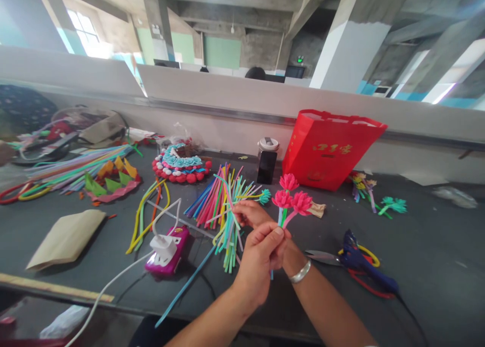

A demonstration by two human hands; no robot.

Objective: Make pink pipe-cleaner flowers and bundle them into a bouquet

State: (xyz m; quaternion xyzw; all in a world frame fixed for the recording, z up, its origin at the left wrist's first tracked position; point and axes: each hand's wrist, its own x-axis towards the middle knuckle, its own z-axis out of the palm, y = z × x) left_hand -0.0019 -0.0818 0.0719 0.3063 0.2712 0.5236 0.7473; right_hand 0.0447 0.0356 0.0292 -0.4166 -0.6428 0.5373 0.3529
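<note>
Arms [322, 306] crossed, left hand [265, 243] pinching three pink flowers [283, 199], right hand [253, 213] at pipe cleaners [229, 238], grip unclear

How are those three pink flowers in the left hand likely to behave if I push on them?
The pink flowers will probably sway as a group, since the left hand grips their stems together. They may be a bit top-heavy, being much wider than the stems. The petals look thin and spread apart, so they could bend or flatten.
</note>
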